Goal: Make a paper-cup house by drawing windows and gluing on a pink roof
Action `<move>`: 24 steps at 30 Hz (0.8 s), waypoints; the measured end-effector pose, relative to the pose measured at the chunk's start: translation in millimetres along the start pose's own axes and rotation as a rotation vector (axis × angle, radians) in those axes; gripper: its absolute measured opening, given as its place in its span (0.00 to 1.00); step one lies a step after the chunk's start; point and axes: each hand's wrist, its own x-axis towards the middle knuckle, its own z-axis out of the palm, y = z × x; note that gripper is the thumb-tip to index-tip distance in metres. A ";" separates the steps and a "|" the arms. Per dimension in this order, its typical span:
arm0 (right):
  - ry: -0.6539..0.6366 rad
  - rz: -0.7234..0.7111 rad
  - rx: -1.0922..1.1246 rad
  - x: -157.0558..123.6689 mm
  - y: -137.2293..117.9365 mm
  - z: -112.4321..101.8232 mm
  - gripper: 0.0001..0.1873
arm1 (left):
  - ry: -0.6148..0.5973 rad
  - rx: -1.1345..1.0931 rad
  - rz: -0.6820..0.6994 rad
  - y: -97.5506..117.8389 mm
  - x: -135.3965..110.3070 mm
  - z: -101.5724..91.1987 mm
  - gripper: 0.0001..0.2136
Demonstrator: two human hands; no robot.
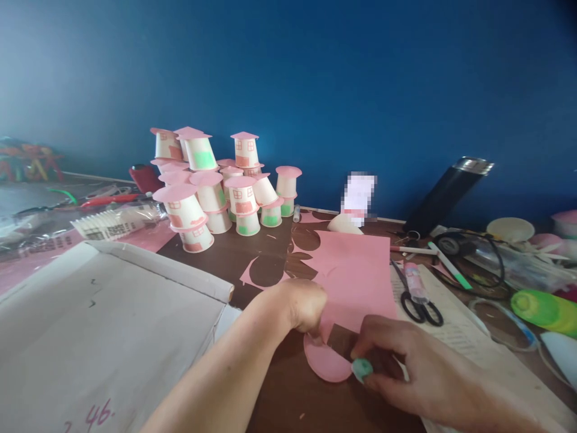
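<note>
A pink paper piece with a rounded edge (331,364) lies on the dark brown table in front of me. My left hand (306,307) is closed, its fingertips on the upper left part of this piece and partly hidden by the wrist. Between thumb and forefinger my right hand (396,361) pinches a small round green thing with a pale rim (362,370), against the piece's right end. Its exact kind does not show. Just beyond both hands lies a large pink sheet (356,270) with rounded cut-outs along its left side.
Stacked paper cups with pink paper roofs (243,198) stand at the back left. A white cardboard box (112,325) fills the near left. To the right are black-handled scissors (421,310), a pink-labelled tube (415,282), a black bottle (446,192) and a green-yellow cylinder (543,313).
</note>
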 end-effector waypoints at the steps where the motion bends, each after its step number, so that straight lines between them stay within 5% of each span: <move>1: 0.023 0.000 0.016 1.0 1.8 -1.1 0.15 | 0.001 0.003 0.002 0.6 -0.7 -0.6 0.16; 5: 0.099 -0.055 0.042 9.0 -1.9 2.8 0.11 | 0.004 0.027 0.012 2.5 -3.2 -2.6 0.15; 17: 0.040 -0.088 -0.142 16.1 -25.5 16.6 0.11 | 0.025 0.114 0.064 5.1 -2.3 -3.9 0.14; 24: 0.017 -0.087 -0.044 8.6 -8.2 6.5 0.13 | 0.011 0.114 0.079 3.3 1.0 -3.9 0.16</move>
